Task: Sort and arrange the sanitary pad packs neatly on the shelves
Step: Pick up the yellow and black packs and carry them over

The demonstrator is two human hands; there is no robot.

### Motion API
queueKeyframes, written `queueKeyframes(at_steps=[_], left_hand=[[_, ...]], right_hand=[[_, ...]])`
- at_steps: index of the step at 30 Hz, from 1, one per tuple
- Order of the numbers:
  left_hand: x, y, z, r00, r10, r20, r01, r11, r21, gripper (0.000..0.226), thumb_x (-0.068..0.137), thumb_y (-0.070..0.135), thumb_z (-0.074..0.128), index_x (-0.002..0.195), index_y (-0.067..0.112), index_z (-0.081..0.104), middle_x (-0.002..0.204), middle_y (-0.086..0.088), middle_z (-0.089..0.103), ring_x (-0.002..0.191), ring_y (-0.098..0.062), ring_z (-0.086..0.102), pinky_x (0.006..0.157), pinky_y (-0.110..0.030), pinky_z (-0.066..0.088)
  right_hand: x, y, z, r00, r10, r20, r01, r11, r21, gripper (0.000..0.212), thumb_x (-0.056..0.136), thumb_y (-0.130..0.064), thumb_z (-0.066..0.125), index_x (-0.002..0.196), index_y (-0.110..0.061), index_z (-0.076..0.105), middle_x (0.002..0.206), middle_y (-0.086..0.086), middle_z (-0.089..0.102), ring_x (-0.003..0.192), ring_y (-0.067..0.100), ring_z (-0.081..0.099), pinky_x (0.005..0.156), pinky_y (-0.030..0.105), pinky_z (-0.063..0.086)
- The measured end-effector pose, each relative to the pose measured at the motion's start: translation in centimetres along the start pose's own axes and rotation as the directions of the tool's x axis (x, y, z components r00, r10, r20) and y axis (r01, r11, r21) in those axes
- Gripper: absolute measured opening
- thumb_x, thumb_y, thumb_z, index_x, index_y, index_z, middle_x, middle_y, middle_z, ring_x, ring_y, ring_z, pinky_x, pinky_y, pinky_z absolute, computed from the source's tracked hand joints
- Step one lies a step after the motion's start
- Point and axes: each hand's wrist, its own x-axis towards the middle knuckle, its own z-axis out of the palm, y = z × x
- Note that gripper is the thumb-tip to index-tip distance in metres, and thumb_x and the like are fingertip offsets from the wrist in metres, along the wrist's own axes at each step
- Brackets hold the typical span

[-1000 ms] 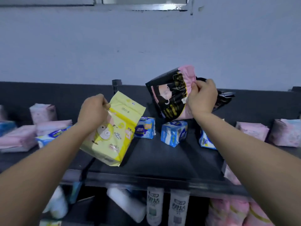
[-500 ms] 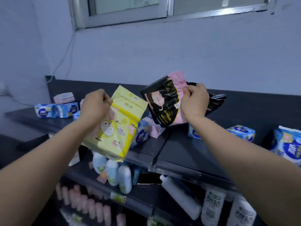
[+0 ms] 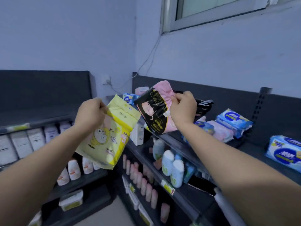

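Note:
My left hand (image 3: 90, 114) grips the top corner of a yellow pack (image 3: 107, 137) with a cartoon figure, which hangs in the air in front of the shelves. My right hand (image 3: 183, 109) grips a black and pink pack (image 3: 154, 110) and a second black pack (image 3: 204, 106) behind it, held above the top shelf (image 3: 249, 149). On that shelf lie blue and white packs (image 3: 233, 120) (image 3: 286, 154) and a pale pink pack (image 3: 221, 132).
Lower shelves on the right hold bottles (image 3: 172, 167) and a row of pink tubes (image 3: 141, 181). A second dark shelf unit on the left carries white bottles (image 3: 74, 168) and boxes (image 3: 21, 144). A wall socket (image 3: 106, 80) and cable sit in the corner, a window (image 3: 211, 8) above.
The view has swung left, bringing the room corner and the left shelf unit into sight. Both hands keep their packs, held at about the same height.

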Motion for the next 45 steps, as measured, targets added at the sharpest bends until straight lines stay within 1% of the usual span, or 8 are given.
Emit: queueKeyframes(at_steps=[3, 7, 11, 20, 27, 33, 41, 45], left_hand=[[-1.4, -3.2, -2.6, 0.997, -0.070, -0.038, 0.073, 0.995, 0.074, 0.015, 0.091, 0.003, 0.051, 0.084, 0.009, 0.062, 0.080, 0.006, 0.058, 0.086, -0.021, 0.054, 0.068, -0.031, 0.037], [-2.7, -6.9, -6.1, 0.984, -0.157, -0.084, 0.169, 0.972, 0.166, 0.013, 0.093, 0.004, 0.051, 0.087, 0.007, 0.062, 0.087, -0.001, 0.060, 0.091, -0.025, 0.054, 0.069, -0.032, 0.036], [-3.5, -10.6, -9.5, 0.963, -0.233, -0.134, 0.258, 0.943, 0.213, 0.012, 0.093, 0.006, 0.051, 0.090, 0.005, 0.062, 0.094, -0.009, 0.064, 0.092, -0.028, 0.056, 0.074, -0.038, 0.045], [-2.4, -21.3, -16.6, 0.925, -0.301, -0.231, 0.363, 0.878, 0.312, 0.011, 0.092, 0.007, 0.055, 0.083, 0.008, 0.061, 0.087, -0.006, 0.062, 0.087, -0.025, 0.055, 0.068, -0.034, 0.038], [0.6, -29.8, -22.3, 0.905, -0.308, -0.292, 0.404, 0.835, 0.372, 0.012, 0.094, 0.010, 0.056, 0.084, 0.005, 0.062, 0.085, -0.007, 0.062, 0.082, -0.025, 0.054, 0.065, -0.034, 0.037], [2.9, -36.4, -26.0, 0.886, -0.321, -0.334, 0.439, 0.813, 0.382, 0.012, 0.095, 0.011, 0.055, 0.085, 0.006, 0.062, 0.087, -0.007, 0.062, 0.081, -0.024, 0.054, 0.065, -0.034, 0.037], [7.3, -44.2, -27.1, 0.845, -0.390, -0.366, 0.513, 0.785, 0.348, 0.011, 0.094, 0.010, 0.055, 0.087, 0.005, 0.063, 0.087, -0.006, 0.062, 0.086, -0.026, 0.057, 0.071, -0.036, 0.043], [10.6, -47.8, -26.1, 0.838, -0.392, -0.380, 0.522, 0.780, 0.346, 0.013, 0.095, 0.011, 0.055, 0.088, 0.003, 0.063, 0.088, -0.008, 0.063, 0.084, -0.026, 0.056, 0.067, -0.035, 0.040]], right_hand=[[-1.6, -2.1, 2.9, 0.997, -0.020, 0.079, 0.016, 0.999, 0.050, 0.020, 0.092, -0.011, 0.054, 0.090, -0.002, 0.073, 0.087, 0.005, 0.044, 0.079, 0.021, 0.045, 0.061, 0.024, 0.018], [-3.5, -5.3, 6.7, 0.982, -0.048, 0.181, 0.025, 0.991, 0.131, 0.021, 0.093, -0.013, 0.055, 0.093, -0.004, 0.073, 0.096, 0.012, 0.055, 0.089, 0.029, 0.053, 0.063, 0.026, 0.021], [-5.2, -9.0, 10.8, 0.962, -0.086, 0.258, 0.030, 0.977, 0.212, 0.021, 0.093, -0.014, 0.055, 0.095, -0.006, 0.074, 0.098, 0.015, 0.057, 0.090, 0.031, 0.054, 0.065, 0.028, 0.023], [-8.6, -18.8, 21.2, 0.916, -0.163, 0.366, 0.021, 0.932, 0.362, 0.021, 0.095, -0.015, 0.055, 0.100, -0.008, 0.074, 0.100, 0.010, 0.058, 0.087, 0.024, 0.052, 0.065, 0.024, 0.022], [-10.7, -27.2, 30.5, 0.893, -0.200, 0.402, 0.017, 0.910, 0.415, 0.021, 0.096, -0.016, 0.054, 0.095, -0.007, 0.073, 0.090, 0.001, 0.048, 0.077, 0.017, 0.043, 0.059, 0.024, 0.019], [-12.1, -33.0, 37.7, 0.875, -0.227, 0.427, 0.014, 0.894, 0.448, 0.022, 0.096, -0.018, 0.054, 0.100, -0.008, 0.074, 0.091, 0.002, 0.048, 0.079, 0.016, 0.044, 0.065, 0.025, 0.026], [-11.8, -37.1, 46.5, 0.857, -0.267, 0.441, 0.047, 0.893, 0.448, 0.021, 0.095, -0.015, 0.054, 0.098, -0.006, 0.073, 0.088, 0.002, 0.046, 0.077, 0.017, 0.043, 0.059, 0.026, 0.019], [-10.5, -38.5, 51.8, 0.852, -0.292, 0.434, 0.068, 0.884, 0.462, 0.021, 0.096, -0.015, 0.054, 0.097, -0.005, 0.073, 0.089, 0.002, 0.047, 0.077, 0.017, 0.044, 0.061, 0.025, 0.022]])
